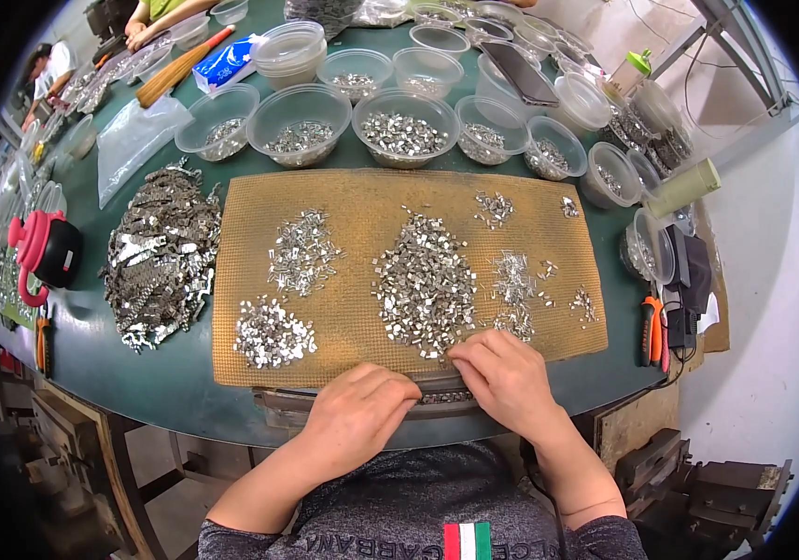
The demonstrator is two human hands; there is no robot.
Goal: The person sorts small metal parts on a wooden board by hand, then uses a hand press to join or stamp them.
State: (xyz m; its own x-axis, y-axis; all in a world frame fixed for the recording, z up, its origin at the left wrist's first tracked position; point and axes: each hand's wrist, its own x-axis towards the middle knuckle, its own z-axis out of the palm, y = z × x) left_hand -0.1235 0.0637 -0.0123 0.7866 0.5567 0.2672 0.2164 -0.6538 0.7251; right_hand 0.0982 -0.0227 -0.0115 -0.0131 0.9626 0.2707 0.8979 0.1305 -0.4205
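A brown ribbed mat (549,187) lies before me, with a large heap of small silvery metal pieces (423,285) at its middle. Along its front edge runs a dark narrow strip (446,398) that seems to have small metal pieces set in it. My left hand (357,413) is closed in a pinch at the strip's left end. My right hand (507,381) pinches at the near right foot of the heap, just above the strip. What the fingertips hold, if anything, is too small to make out. Smaller piles (301,252) of similar pieces lie on either side of the heap.
Clear plastic bowls (362,105) of metal bits line the mat's far side, with a phone (519,73) resting behind them. Tangled metal strips (161,257) and a black-and-red pot (56,250) lie left. Orange-handled pliers (650,331) lie right. A co-worker's arm (152,30) shows far left.
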